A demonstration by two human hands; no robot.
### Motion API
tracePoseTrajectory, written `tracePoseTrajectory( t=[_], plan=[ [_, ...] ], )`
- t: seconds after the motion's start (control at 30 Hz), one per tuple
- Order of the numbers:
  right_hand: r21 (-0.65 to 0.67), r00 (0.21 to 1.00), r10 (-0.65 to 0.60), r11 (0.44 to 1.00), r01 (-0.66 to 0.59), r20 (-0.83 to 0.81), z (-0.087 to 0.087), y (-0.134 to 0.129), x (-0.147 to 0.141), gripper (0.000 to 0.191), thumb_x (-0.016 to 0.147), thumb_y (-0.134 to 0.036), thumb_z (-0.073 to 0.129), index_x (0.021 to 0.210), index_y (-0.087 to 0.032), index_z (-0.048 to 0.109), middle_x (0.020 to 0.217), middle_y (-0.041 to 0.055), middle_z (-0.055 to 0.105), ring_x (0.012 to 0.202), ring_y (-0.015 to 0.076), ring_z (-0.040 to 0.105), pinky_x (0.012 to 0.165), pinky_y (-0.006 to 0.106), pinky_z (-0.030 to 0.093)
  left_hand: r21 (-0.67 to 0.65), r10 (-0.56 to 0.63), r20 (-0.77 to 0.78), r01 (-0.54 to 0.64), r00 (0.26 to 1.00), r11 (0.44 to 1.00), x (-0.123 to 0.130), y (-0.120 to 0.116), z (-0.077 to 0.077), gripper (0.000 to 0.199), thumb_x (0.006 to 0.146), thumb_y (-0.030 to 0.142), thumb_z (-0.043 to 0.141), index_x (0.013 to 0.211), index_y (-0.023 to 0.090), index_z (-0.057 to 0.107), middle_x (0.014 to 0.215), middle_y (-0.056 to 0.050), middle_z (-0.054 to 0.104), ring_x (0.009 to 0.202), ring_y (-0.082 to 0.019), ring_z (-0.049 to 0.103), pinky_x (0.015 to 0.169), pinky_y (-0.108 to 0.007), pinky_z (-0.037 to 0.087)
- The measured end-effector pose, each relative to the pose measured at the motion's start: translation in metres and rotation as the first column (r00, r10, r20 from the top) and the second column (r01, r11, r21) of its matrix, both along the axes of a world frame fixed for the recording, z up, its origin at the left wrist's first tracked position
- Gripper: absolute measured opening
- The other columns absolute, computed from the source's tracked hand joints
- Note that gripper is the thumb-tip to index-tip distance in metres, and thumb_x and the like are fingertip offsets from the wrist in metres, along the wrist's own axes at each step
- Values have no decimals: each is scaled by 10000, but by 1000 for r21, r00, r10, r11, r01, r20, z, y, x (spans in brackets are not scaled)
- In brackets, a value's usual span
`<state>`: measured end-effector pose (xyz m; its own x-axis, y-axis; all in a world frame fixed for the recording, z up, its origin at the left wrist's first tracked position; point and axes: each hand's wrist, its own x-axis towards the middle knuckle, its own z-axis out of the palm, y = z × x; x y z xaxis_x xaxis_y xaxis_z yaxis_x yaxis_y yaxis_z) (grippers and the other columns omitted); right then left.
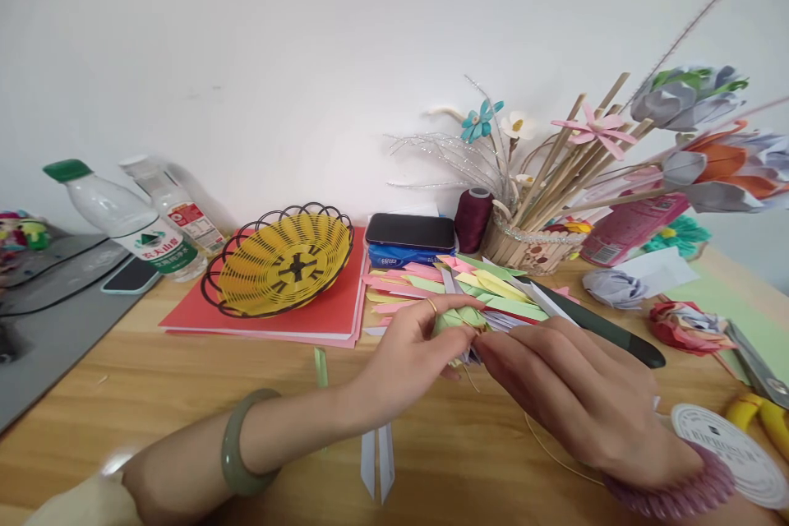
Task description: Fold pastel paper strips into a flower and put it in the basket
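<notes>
My left hand (416, 345) is closed around a small light green folded paper piece (459, 319), its thumb and forefinger pressing the sides. White paper shows under it. My right hand (573, 382) pinches right beside it, with the fingertips meeting those of the left; what lies between them is hidden. A thin yellowish thread (558, 450) curves over the table below my right hand. Just behind both hands lies a pile of folded paper strips (493, 283) in pink, green, yellow and white. Two white paper strips (377, 460) lie near my left forearm.
A yellow basket (289, 263) sits on red paper (185, 312) at left, beside two bottles (157, 238). Behind are a black phone (410, 230), a maroon thread spool (473, 219) and a stick-filled pot (530, 251). Yellow-handled scissors (761, 419) and a white round spool (727, 452) lie right.
</notes>
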<state>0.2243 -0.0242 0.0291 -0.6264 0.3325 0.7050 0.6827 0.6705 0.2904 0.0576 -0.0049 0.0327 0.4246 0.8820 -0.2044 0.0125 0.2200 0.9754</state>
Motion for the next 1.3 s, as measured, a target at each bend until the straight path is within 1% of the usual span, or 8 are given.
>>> tracePoseTrajectory(
  t=[0.13, 0.33, 0.43, 0.57, 0.7, 0.8, 1.1, 1.3],
  plan=[
    [34, 1000, 18, 999, -18, 26, -1, 1, 1, 169, 758, -114, 585, 924, -90, 566, 639, 48, 613, 555, 147, 497, 478, 286, 387, -16, 1, 33, 0, 999, 1000, 0, 1, 0, 322, 743, 263, 502, 1055, 237, 579, 761, -2, 522, 687, -93, 477, 574, -197, 480],
    [34, 999, -19, 999, 18, 37, 2, 0, 0, 175, 761, -113, 583, 934, -95, 566, 632, 48, 614, 564, 151, 523, 506, 290, 415, -30, 6, 37, -5, 999, 1000, 1, 2, 1, 322, 746, 269, 495, 1055, 246, 580, 737, 5, 514, 680, -97, 473, 567, -208, 484],
    [2, 999, -41, 999, 41, 17, 2, 1, -2, 135, 779, -122, 561, 913, -107, 566, 654, 49, 612, 588, 150, 537, 524, 284, 422, -15, -7, 37, 8, 999, 1000, 2, 2, 1, 343, 737, 271, 506, 1073, 243, 570, 749, 5, 513, 689, -100, 470, 577, -217, 487],
    [-100, 996, -72, 993, 67, -51, -3, 4, -1, 76, 800, -139, 541, 873, -139, 560, 703, 40, 602, 646, 143, 556, 554, 265, 432, 19, -40, 29, 39, 999, 999, 3, 2, 1, 420, 696, 243, 552, 1115, 223, 538, 800, 5, 515, 677, -90, 452, 595, -227, 493],
    [-164, 997, -40, 986, 28, -71, -6, 6, 2, 127, 803, -126, 537, 928, -130, 555, 747, 46, 598, 678, 137, 551, 575, 253, 435, 7, -32, 22, 32, 999, 999, 2, 4, -1, 439, 693, 237, 547, 1131, 216, 526, 785, 7, 505, 680, -90, 449, 604, -240, 502],
    [-161, 998, -29, 987, 20, -54, -5, 7, 4, 163, 792, -127, 554, 955, -123, 558, 746, 48, 596, 670, 138, 543, 571, 257, 428, -7, -29, 17, 29, 999, 1000, 1, 5, 0, 437, 698, 238, 545, 1134, 217, 523, 791, 3, 499, 695, -93, 450, 607, -237, 502],
    [-125, 1000, -30, 992, 31, 8, -2, 5, 3, 144, 809, -130, 520, 946, -114, 559, 688, 48, 593, 622, 145, 539, 539, 267, 413, -1, -42, 0, 42, 999, 999, 2, 3, 0, 451, 698, 248, 537, 1146, 200, 517, 790, -1, 506, 682, -94, 484, 580, -220, 499],
    [-262, 980, -90, 964, 41, -178, -9, 8, 1, 78, 786, -121, 549, 852, -161, 561, 725, 24, 586, 616, 105, 534, 544, 220, 412, -9, -37, -12, 37, 999, 999, 3, 6, -2, 482, 691, 249, 551, 1167, 195, 499, 767, 7, 510, 691, -98, 489, 601, -239, 509]
  ],
)
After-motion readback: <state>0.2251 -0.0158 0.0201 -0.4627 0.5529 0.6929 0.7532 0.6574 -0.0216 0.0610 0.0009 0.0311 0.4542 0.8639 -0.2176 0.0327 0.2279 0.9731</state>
